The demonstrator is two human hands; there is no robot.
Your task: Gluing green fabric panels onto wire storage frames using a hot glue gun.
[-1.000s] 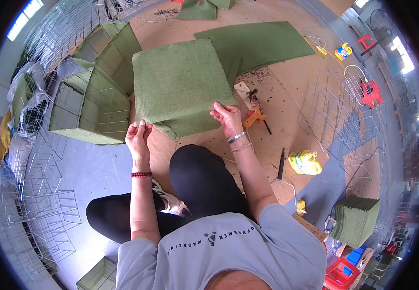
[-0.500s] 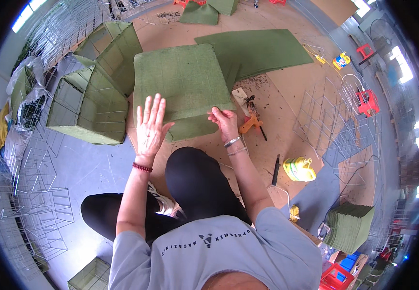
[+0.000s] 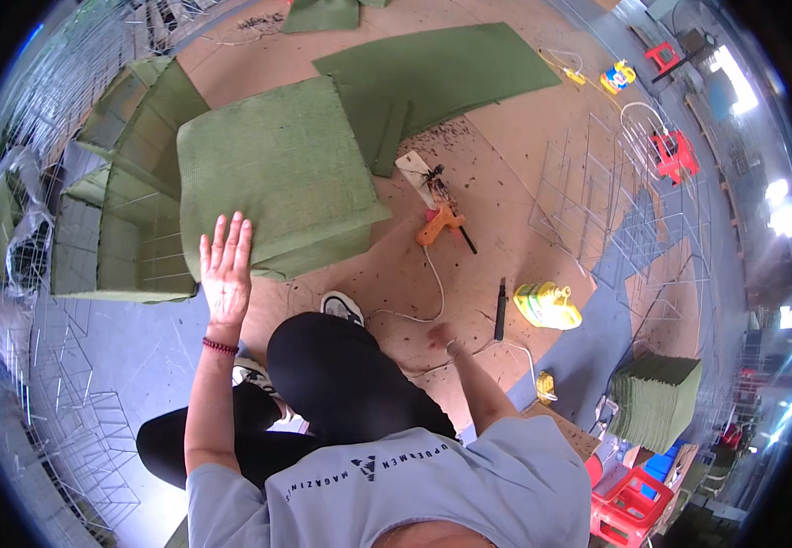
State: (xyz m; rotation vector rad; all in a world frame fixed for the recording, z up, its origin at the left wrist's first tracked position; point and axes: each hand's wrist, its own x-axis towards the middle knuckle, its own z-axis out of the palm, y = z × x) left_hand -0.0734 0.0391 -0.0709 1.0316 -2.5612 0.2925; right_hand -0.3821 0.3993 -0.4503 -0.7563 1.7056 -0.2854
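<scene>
My left hand (image 3: 227, 274) lies flat with fingers stretched out on the near edge of a green woven-textured panel (image 3: 277, 164). A green flap shows under the panel's near edge; what supports it is hidden. My right hand (image 3: 440, 337) is over the cardboard, away from the panel, and smeared by motion, so its fingers cannot be made out. Ahead of it rests an orange glue gun (image 3: 438, 225) with a white cord, beside a pale strip (image 3: 414, 175) and dark scraps. A black stick-like tool (image 3: 500, 310) lies to the right of that hand.
Green-covered boxes (image 3: 131, 219) stand at the left. A large green sheet (image 3: 451, 78) lies behind the panel. To the right are a yellow bottle (image 3: 547, 306), wire frames (image 3: 588, 192), a red stool (image 3: 674, 157) and a stack of green sheets (image 3: 656, 399). Cords cross the cardboard.
My right hand has left the panel's near right edge and moved back toward me. My left hand stays flat on the panel. The whole view has shifted, with the panel now further left.
</scene>
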